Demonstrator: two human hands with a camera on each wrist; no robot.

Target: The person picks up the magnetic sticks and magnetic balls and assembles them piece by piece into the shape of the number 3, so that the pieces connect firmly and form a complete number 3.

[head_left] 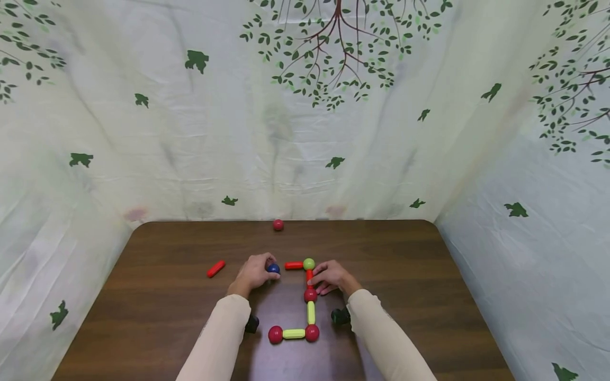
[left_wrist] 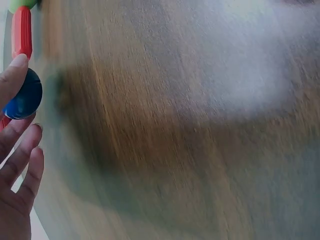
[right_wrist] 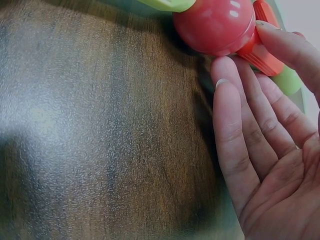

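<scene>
My left hand (head_left: 254,271) pinches a blue ball (left_wrist: 26,95) between thumb and fingers. The ball is just left of the free end of a red stick (head_left: 294,265), with a small gap between them in the head view. That stick joins a green ball (head_left: 308,263). From there a second red stick (right_wrist: 261,56) runs down to a red ball (right_wrist: 216,25); my right hand (head_left: 333,276) holds this stick, thumb on one side and fingers at the other. Below, a yellow-green stick (head_left: 311,313) leads to a corner red ball (head_left: 312,333).
From the corner ball another yellow-green stick (head_left: 294,334) goes left to an end red ball (head_left: 275,334). One loose red stick (head_left: 216,269) lies left of my left hand. A loose red ball (head_left: 278,225) sits by the far edge of the wooden table (head_left: 391,248).
</scene>
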